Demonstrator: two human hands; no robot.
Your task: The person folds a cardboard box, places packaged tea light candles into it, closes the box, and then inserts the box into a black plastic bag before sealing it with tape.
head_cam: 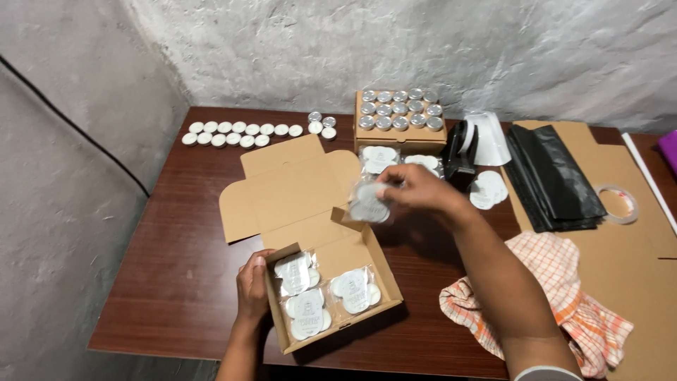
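Left hand (252, 288) clasped on the left wall of the open cardboard box (386, 281), fingers curled over its rim; three clear packets (352, 289) lying flat inside. Right hand (417, 190) raised just beyond the box's far edge, fingers pinching a clear packet of white discs (369, 202). Farther beyond the box, a tray of silver tins (400, 113) on the tabletop (176, 254).

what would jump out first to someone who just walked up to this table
The open cardboard box at the table's near edge, three clear packets inside, with the left hand on its wall. Just above it, the right hand holds another packet. At the back wall stands a carton of silver tins.
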